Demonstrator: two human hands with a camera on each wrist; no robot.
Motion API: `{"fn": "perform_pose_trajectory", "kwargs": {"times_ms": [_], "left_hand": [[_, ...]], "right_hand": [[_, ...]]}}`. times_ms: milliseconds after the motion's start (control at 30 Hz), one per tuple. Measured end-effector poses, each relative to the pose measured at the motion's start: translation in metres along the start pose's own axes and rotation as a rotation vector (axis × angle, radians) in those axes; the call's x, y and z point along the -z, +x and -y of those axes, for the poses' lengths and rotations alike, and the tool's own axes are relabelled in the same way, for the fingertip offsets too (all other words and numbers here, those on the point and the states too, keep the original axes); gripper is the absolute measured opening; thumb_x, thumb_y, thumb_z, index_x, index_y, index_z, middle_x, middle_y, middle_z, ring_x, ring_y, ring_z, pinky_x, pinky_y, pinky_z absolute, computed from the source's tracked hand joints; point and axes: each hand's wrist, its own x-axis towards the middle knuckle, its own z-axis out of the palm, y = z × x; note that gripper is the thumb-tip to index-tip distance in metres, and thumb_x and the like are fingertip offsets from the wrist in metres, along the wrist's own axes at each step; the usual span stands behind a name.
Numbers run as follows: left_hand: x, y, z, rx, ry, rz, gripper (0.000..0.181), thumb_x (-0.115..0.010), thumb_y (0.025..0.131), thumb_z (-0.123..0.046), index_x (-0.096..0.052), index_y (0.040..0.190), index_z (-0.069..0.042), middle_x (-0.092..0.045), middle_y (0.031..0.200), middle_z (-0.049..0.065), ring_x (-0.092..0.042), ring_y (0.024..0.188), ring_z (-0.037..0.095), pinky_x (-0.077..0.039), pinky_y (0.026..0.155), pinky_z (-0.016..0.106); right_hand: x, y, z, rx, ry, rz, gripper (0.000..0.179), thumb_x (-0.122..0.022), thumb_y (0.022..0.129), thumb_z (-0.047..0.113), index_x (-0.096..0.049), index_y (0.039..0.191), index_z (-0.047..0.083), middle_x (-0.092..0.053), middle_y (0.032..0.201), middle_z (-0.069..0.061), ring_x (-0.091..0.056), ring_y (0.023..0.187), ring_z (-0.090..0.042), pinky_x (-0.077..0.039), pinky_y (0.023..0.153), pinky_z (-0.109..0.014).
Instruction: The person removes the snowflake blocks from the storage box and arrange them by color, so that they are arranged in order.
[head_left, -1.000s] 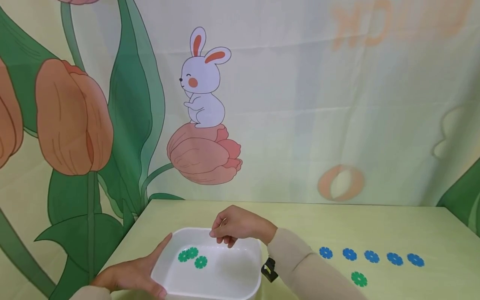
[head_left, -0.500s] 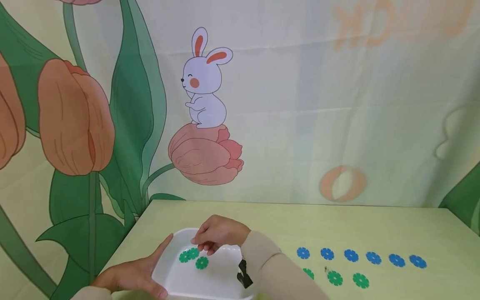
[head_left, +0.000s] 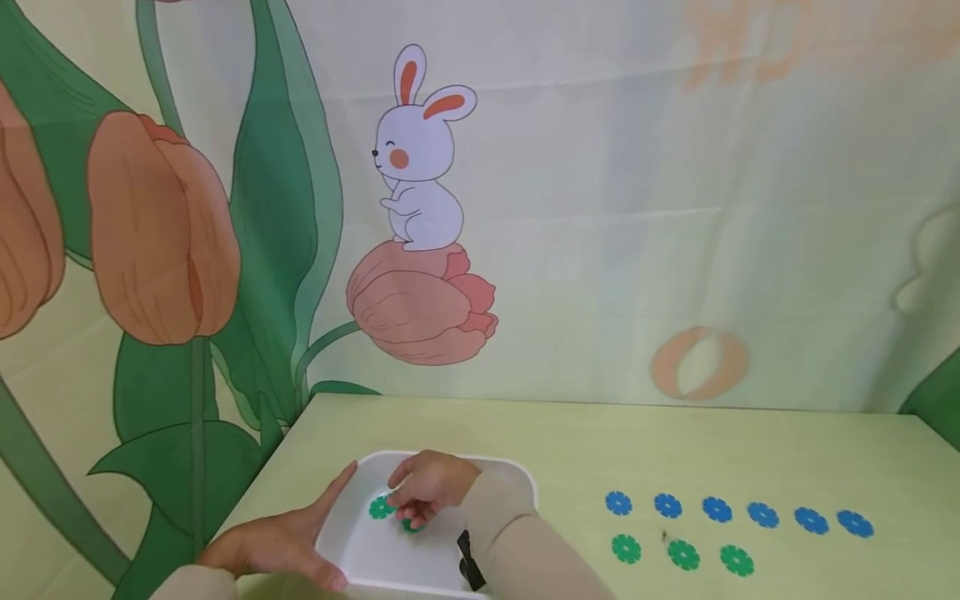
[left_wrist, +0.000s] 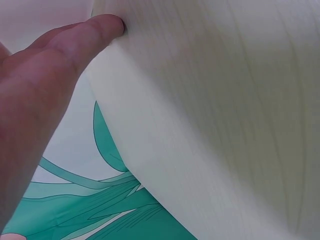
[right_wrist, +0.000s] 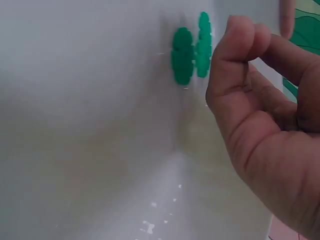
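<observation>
A white rectangular tub (head_left: 348,575) stands on the table at the lower middle of the head view. My left hand (head_left: 277,537) spans its left outer side, thumb at the front corner and index finger along the far part. The left wrist view shows a straight finger (left_wrist: 95,32) against the tub wall. Inside the tub, my right hand (head_left: 435,487) has its fingers bent over green flower-shaped discs (head_left: 380,507). Two discs (right_wrist: 183,56) show beside the fingers in the right wrist view. Whether the right fingertips pinch a disc is hidden.
On the table (head_left: 570,433) right of the tub lies a row of several blue flower-shaped discs (head_left: 717,510). Nearer me lies a row of three green discs (head_left: 683,554). A printed cloth backdrop (head_left: 600,208) hangs behind the table.
My right hand has moved left and down into the tub, over the green discs. Its forearm has uncovered more discs on the table. The left hand stays at the tub.
</observation>
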Motion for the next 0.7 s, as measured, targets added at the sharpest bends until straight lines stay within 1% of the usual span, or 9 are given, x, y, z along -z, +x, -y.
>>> {"fn": "perform_pose_trajectory", "kwargs": {"times_ms": [167,267,367,433,500,567,633,700], "left_hand": [[-0.001,0.000,-0.002,0.018,0.016,-0.015,0.132,-0.082,0.082,-0.037,0.026,0.154,-0.013,-0.016,0.152,0.026,-0.046,0.114,0.028,-0.040,0.094,0.035],[-0.001,0.001,-0.002,0.023,0.011,-0.014,0.131,-0.082,0.083,-0.037,0.026,0.154,-0.014,-0.018,0.151,0.025,-0.046,0.113,0.028,-0.040,0.094,0.035],[-0.001,0.001,-0.003,0.024,0.006,-0.015,0.131,-0.082,0.083,-0.036,0.026,0.154,-0.014,-0.020,0.150,0.024,-0.046,0.112,0.028,-0.040,0.094,0.035],[-0.001,0.001,-0.003,0.027,0.013,-0.026,0.132,-0.083,0.082,-0.035,0.025,0.155,-0.013,-0.022,0.149,0.024,-0.046,0.111,0.028,-0.041,0.093,0.035],[-0.001,0.001,-0.003,0.032,0.016,-0.035,0.132,-0.083,0.081,-0.035,0.025,0.155,-0.013,-0.025,0.147,0.024,-0.047,0.111,0.028,-0.041,0.092,0.034],[-0.001,0.001,-0.002,0.034,0.015,-0.040,0.132,-0.083,0.081,-0.035,0.024,0.155,-0.012,-0.026,0.147,0.023,-0.047,0.111,0.028,-0.042,0.092,0.034],[-0.001,0.000,-0.002,0.033,0.012,-0.040,0.132,-0.083,0.081,-0.035,0.024,0.155,-0.012,-0.027,0.146,0.023,-0.047,0.111,0.028,-0.042,0.092,0.034],[-0.001,0.000,-0.001,0.031,0.010,-0.039,0.133,-0.084,0.081,-0.034,0.024,0.155,-0.012,-0.026,0.146,0.023,-0.046,0.112,0.029,-0.042,0.092,0.034]], "right_hand": [[-0.004,0.001,-0.007,-0.021,-0.027,-0.009,0.040,-0.063,0.095,-0.005,-0.055,0.133,-0.002,-0.058,0.065,-0.011,-0.052,0.054,-0.014,-0.048,0.051,-0.025],[-0.005,-0.001,-0.008,-0.021,-0.056,-0.028,0.040,-0.063,0.094,-0.006,-0.056,0.134,-0.002,-0.058,0.065,-0.011,-0.051,0.053,-0.014,-0.048,0.051,-0.025],[-0.007,-0.004,-0.008,-0.003,-0.097,-0.072,0.032,-0.064,0.092,-0.008,-0.063,0.123,-0.002,-0.058,0.062,-0.010,-0.050,0.050,-0.013,-0.048,0.050,-0.025],[-0.010,-0.005,-0.008,0.013,-0.134,-0.108,0.023,-0.066,0.090,-0.009,-0.065,0.111,-0.001,-0.057,0.059,-0.009,-0.049,0.047,-0.012,-0.047,0.048,-0.024],[-0.012,-0.006,-0.009,0.024,-0.165,-0.138,0.016,-0.067,0.088,-0.010,-0.065,0.100,-0.001,-0.056,0.056,-0.008,-0.048,0.045,-0.011,-0.045,0.045,-0.023],[-0.015,-0.006,-0.010,0.028,-0.195,-0.153,0.014,-0.068,0.087,-0.012,-0.061,0.092,-0.001,-0.055,0.054,-0.008,-0.047,0.043,-0.011,-0.044,0.043,-0.022],[-0.016,-0.006,-0.010,0.027,-0.209,-0.155,0.016,-0.068,0.086,-0.013,-0.058,0.088,-0.001,-0.055,0.053,-0.008,-0.047,0.042,-0.011,-0.043,0.042,-0.022],[-0.016,-0.006,-0.011,0.025,-0.213,-0.139,0.019,-0.069,0.085,-0.013,-0.055,0.085,-0.001,-0.055,0.052,-0.008,-0.048,0.041,-0.011,-0.042,0.041,-0.022]]}}
